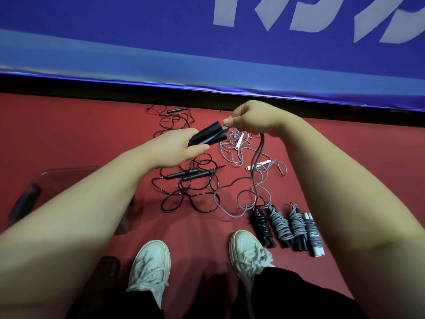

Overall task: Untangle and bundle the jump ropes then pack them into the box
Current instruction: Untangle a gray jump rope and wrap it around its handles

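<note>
Both hands meet above the floor: the left hand (180, 149) curls its fingers round a pair of thick black cylindrical rope handles (207, 135) held side by side, and the right hand (253, 120) pinches the cord end at the handles' far tip between thumb and fingertip. A dark grey rope cord (257, 155) hangs from under the right hand down to the floor. Behind, a wide blue padded banner with white lettering (161, 38) runs across the top. Below it lies the red matte floor (69, 125). A clear plastic box (69, 174) sits at the left, partly hidden by the left forearm, with no ropes visible inside it. A loose tangle of glossy black rope (188, 192) with slim black handles lies under the hands, and a pale blue-grey rope with white handles (239, 143) sprawls just right of it. Four wound rope bundles (280, 224) lie side by side near the person's right white sneaker (246, 249); the left white sneaker (149, 265) stands beside it.
</note>
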`<act>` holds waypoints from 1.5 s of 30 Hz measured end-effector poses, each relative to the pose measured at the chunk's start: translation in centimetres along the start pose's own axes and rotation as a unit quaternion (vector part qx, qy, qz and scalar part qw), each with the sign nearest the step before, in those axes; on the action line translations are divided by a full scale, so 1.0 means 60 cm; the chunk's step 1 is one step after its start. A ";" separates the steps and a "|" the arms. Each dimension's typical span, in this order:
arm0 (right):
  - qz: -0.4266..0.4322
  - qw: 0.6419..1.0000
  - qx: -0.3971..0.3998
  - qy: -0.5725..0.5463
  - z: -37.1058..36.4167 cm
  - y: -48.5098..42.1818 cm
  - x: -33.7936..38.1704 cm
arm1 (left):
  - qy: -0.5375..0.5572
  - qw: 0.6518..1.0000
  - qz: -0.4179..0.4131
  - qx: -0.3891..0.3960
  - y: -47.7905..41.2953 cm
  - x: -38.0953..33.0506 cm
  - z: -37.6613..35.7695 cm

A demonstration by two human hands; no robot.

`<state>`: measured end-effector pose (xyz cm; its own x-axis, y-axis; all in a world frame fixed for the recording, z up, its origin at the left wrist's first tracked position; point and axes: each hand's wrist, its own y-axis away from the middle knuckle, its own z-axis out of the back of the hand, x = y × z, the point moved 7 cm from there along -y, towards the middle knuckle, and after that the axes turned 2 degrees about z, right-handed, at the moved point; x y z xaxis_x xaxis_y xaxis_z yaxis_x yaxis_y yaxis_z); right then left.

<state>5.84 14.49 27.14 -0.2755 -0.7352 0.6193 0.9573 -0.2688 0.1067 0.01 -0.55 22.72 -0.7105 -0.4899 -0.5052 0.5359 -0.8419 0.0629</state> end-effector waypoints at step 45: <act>0.174 0.948 0.053 -0.263 -0.089 0.020 0.034 | 0.588 0.793 -0.034 0.155 0.025 -0.020 0.042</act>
<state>5.94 9.34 24.36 0.1139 -0.3491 0.9301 0.9932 0.0169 -0.1153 0.50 -1.78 25.56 0.2816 -0.0439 -0.9585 0.2475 -0.9618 0.1168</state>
